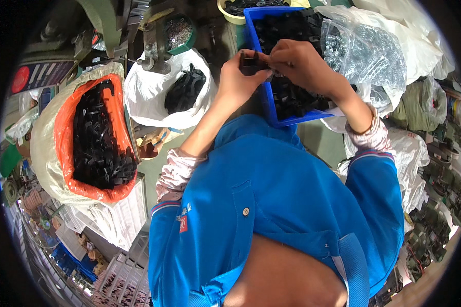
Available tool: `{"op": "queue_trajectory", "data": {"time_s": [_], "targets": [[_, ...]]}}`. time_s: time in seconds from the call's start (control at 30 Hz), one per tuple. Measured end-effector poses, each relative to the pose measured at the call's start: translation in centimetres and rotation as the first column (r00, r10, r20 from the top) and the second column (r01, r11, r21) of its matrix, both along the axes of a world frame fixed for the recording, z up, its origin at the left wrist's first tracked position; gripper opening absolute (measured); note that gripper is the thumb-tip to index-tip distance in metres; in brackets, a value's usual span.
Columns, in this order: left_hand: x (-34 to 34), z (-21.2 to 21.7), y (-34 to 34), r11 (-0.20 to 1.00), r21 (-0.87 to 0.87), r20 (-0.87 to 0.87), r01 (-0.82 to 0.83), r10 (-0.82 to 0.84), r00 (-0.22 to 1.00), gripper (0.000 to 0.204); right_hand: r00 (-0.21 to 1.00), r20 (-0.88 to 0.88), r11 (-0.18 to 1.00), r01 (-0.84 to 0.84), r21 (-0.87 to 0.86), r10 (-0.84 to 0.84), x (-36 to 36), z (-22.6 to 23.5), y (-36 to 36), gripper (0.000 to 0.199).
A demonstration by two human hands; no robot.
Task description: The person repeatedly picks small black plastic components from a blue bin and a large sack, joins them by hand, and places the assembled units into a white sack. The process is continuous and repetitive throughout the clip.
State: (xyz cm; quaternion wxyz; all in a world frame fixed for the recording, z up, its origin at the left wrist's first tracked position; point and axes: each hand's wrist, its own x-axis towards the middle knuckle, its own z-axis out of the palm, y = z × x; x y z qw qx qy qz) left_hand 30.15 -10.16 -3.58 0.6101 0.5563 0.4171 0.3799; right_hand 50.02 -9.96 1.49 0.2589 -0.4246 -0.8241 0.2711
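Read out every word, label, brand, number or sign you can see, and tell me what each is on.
Blue shirt, chest: tiny white characters by a red patch, too small and blurred to read.
Dark panel, upper left: a red disc, no wording I can make out.
Otherwise, I find no clearly readable text.

An olive sack (414, 108) lies right, a white crate (130, 217) left.
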Motion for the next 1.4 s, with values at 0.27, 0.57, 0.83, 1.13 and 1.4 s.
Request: {"op": "queue_trajectory", "data": {"time_s": [0.27, 0.57, 0.83, 1.13, 1.4], "targets": [[-4.3, -0.6, -1.3, 0.927, 0.105, 0.141, -0.360, 0.344, 0.928, 0.031, 0.811, -0.491, 0.758, -0.094, -0.645, -0.317, -4.8, -2.7, 0.4, 0.046], [-11.0, -0.8, -2.8, 0.670, 0.578, -0.041, -0.465, 0.593, 0.804, 0.013, 0.782, -0.572, 0.668, -0.289, -0.686, -0.249, -10.3, -4.0, 1.7, 0.031], [-12.8, -0.1, -4.7, 0.666, 0.533, -0.101, -0.523, 0.663, 0.742, 0.009, 0.853, -0.519, 0.744, -0.312, -0.592, -0.056, -12.9, -4.4, 2.8, 0.031], [-12.0, -0.8, -4.3, 0.806, -0.099, 0.263, -0.584, 0.587, 0.765, 0.010, 0.868, -0.493, 0.792, -0.259, -0.552, -0.060, -13.0, -4.5, 3.1, 0.031], [-13.6, -0.3, -4.9, 0.873, -0.419, 0.421, -0.249, 0.429, 0.799, 0.032, 0.798, -0.563, 0.628, -0.329, -0.705, -0.215, -10.7, -5.0, 4.7, 0.036]]}}
